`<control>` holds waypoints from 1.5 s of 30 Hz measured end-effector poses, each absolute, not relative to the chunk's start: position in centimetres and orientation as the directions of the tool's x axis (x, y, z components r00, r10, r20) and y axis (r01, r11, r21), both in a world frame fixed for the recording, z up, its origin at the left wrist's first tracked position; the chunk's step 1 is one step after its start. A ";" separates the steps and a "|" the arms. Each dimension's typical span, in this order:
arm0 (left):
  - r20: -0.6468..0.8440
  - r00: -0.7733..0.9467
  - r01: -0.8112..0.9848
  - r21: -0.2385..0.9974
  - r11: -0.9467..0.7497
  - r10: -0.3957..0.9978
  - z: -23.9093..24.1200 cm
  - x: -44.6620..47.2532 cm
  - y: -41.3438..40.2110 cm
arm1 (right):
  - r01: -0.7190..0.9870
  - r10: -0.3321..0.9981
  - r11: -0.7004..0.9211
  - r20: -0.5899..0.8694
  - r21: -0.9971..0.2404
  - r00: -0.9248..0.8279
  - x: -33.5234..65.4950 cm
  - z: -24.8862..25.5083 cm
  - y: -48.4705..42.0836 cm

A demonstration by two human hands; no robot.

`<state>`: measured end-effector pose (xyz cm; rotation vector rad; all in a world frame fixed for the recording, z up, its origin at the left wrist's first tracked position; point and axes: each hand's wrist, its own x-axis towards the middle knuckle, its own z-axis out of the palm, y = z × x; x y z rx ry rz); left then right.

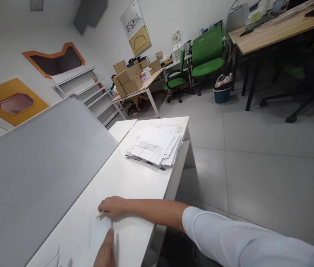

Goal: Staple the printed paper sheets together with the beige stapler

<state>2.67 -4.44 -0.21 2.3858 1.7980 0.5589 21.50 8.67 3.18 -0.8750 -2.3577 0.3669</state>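
Right hand (114,207) of ours, bare, at one o'clock from a thin white paper sheet (98,231); dial centred on the sheet, twelve at the top of our view. Fingers are bent and drawn together on a small, pale yellowish, narrow piece (100,214); how firmly they clamp it, we cannot tell. Left hand (105,250) at five o'clock, cut off by the bottom of the view, fingers pointing up along the sheet's edge; whether they pinch or merely rest, we cannot tell.

Sheet lies flat on the smooth white table (134,185), presumably for firm backing. We judge the hands bracket it to curb sliding. Thick, uneven stack of white printed papers (154,144) sits at one o'clock, well apart from our fingers, perhaps to spare the working spot. More loose white sheets (53,259) at eight o'clock, partly out of view.

Edges: tall grey panel (45,155) walls us in from eight round to twelve; table edge drops away at three, our forearm crossing it. Most room for moving: the tabletop stretch between right hand and stack.
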 end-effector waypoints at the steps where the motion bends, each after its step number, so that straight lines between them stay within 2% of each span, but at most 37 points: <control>1: 0.238 0.229 0.914 0.281 -0.293 0.944 0.1 3.0 -4.7 | 0.498 0.669 0.742 0.436 -0.450 -0.602 21.5 3.1 8.7; 4: 0.257 0.130 0.936 0.287 -0.204 0.958 1.3 3.8 -5.6 | 0.493 0.683 0.729 0.448 -0.475 -0.577 21.6 2.7 8.6; 8: 0.249 -0.172 0.937 0.339 0.081 0.953 2.8 5.0 -6.2 | 0.501 0.697 0.715 0.439 -0.489 -0.567 21.4 2.6 8.1; 10: 0.211 -0.236 0.937 0.308 0.165 0.949 3.1 5.4 -6.1 | 0.519 0.703 0.709 0.428 -0.477 -0.568 21.3 2.6 7.9; 14: 0.154 -0.233 0.953 0.233 0.194 0.960 2.9 5.6 -5.8 | 0.571 0.725 0.689 0.431 -0.447 -0.537 20.8 2.3 7.5; 20: 0.195 -0.225 0.955 0.236 0.177 0.955 1.8 4.8 -5.7 | 0.589 0.706 0.704 0.480 -0.397 -0.520 20.2 1.2 7.6; 30: 0.289 -0.209 0.975 0.136 0.176 0.934 -1.2 2.8 -5.3 | 0.520 0.726 0.688 0.498 -0.507 -0.475 20.0 0.0 7.0; 45: 0.373 -0.176 0.984 0.105 0.147 0.911 -2.6 3.6 -6.9 | 0.496 0.726 0.687 0.473 -0.531 -0.500 20.5 -1.7 6.0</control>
